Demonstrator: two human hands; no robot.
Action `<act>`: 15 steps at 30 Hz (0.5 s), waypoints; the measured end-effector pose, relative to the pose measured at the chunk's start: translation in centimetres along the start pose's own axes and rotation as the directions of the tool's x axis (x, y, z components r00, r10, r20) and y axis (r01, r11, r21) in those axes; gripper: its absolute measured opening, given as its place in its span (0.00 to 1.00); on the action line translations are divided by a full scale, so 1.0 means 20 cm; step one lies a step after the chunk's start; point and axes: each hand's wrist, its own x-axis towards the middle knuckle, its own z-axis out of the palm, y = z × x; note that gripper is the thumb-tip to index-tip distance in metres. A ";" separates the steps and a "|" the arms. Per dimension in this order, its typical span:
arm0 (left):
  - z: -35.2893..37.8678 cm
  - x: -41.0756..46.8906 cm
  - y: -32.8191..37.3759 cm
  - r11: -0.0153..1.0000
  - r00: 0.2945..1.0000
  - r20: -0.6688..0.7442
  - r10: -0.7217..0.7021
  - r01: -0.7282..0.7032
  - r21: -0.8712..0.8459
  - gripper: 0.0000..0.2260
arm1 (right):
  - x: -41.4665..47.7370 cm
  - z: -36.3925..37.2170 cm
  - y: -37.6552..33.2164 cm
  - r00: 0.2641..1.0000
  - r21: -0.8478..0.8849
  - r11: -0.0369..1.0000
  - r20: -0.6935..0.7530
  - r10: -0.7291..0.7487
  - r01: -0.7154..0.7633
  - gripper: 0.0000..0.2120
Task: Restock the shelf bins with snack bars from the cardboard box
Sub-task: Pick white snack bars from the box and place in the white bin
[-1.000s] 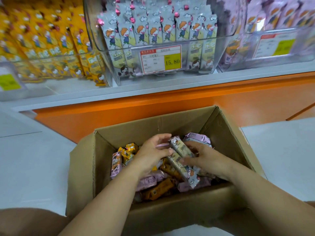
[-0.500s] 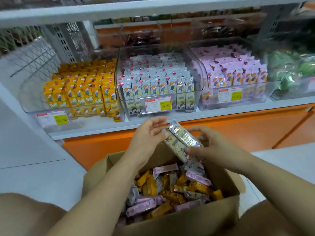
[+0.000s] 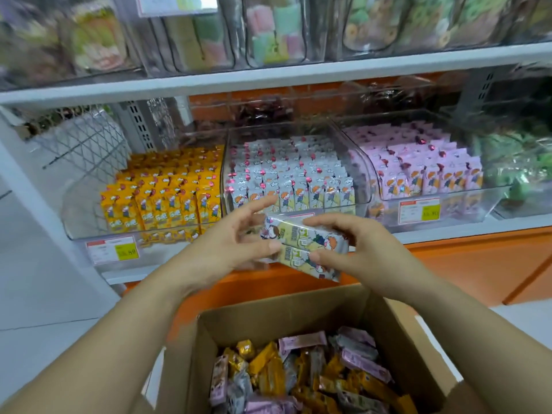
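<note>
Two snack bars [image 3: 307, 249] pinched in right hand [image 3: 370, 252] grip, left hand [image 3: 221, 252] fingers spread, thumb touching them, above cardboard box [image 3: 268, 321].

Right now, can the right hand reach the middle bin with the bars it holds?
Probably yes. The right hand grips the bars in front of the middle bin, whose top is open; nothing stands between, though it looks nearly full.

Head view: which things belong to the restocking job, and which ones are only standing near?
Job: cardboard box; white snack bars; right hand gripping them; left hand touching them; yellow bin; white bin; pink bin.
Not job: upper-shelf bags; wire basket; green packets.
</note>
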 end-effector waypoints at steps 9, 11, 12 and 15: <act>-0.09 0.06 0.02 0.988 0.965 -0.219 0.144 -0.152 -0.020 0.14 | 0.16 0.12 -0.04 0.951 0.266 0.962 -0.280 0.133 -0.056 0.29; -0.10 0.09 0.03 0.982 0.960 -0.223 0.168 -0.182 -0.044 0.14 | 0.20 0.15 -0.05 0.961 0.581 0.813 -0.207 0.186 -0.032 0.23; -0.10 0.10 0.04 0.979 0.960 -0.216 0.176 -0.193 -0.062 0.14 | 0.22 0.15 -0.07 0.966 0.649 0.760 -0.194 0.171 -0.004 0.20; -0.14 0.13 0.05 0.969 0.954 -0.226 0.196 -0.224 -0.106 0.14 | 0.27 0.14 -0.14 0.967 0.589 0.803 -0.247 0.070 0.092 0.13</act>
